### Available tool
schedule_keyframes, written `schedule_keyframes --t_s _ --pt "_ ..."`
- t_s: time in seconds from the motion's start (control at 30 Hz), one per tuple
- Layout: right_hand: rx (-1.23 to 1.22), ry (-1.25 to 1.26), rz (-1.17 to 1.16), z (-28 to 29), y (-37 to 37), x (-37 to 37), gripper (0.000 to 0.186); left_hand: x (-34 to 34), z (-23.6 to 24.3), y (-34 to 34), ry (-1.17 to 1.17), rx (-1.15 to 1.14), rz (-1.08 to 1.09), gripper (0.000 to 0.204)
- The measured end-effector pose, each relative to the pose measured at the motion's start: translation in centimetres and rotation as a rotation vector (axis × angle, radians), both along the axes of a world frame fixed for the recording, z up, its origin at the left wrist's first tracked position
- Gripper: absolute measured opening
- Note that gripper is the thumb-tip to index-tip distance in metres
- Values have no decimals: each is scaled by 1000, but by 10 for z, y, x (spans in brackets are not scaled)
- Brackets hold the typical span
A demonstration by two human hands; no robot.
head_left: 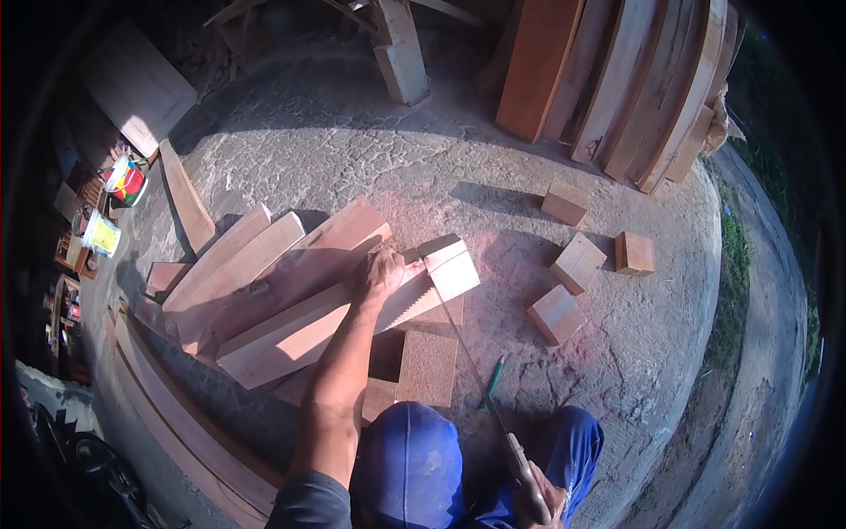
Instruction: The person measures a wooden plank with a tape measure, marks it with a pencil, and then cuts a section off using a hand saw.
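Note:
A thick wooden beam (304,333) lies slantwise across other timber, its far end pointing right. My left hand (381,273) is closed over the beam close to that end. A handsaw (518,458) is in my right hand (548,501), which wraps round its handle by my right knee. The saw's thin blade runs up and left to the beam's end, where its tip part sits at a dark line across the wood. How deep the blade stands in the wood I cannot tell. Under the beam are wooden blocks (426,370).
Several cut blocks (557,315) rest on the rough concrete floor (652,370) to the right. More planks (233,264) lie left of the beam. Tall boards (608,79) lean at the back right. A slim green tool (493,382) lies beside the saw. Buckets (126,181) stand far left.

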State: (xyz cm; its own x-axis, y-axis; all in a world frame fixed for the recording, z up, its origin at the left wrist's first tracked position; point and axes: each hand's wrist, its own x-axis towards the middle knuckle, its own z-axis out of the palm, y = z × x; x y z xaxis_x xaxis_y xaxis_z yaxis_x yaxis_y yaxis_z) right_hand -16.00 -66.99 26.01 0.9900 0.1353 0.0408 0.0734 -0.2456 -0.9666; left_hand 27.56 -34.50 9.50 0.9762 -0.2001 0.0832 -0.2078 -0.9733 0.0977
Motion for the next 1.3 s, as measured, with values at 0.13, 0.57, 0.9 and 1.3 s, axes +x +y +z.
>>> schedule_keyframes --t_s 0.13,0.57,0.9,1.3 --pt "-76 -17 -157 -31 59 145 62 -63 38 -29 90 -168 340 31" --pt "5 74 -117 -24 11 21 62 -15 8 -7 19 -165 133 31" --pt "-110 -180 -111 -66 59 163 67 -15 -16 -8 -230 -147 112 15" --pt "-179 -9 -112 -88 89 227 63 -61 48 -28 59 38 279 22"
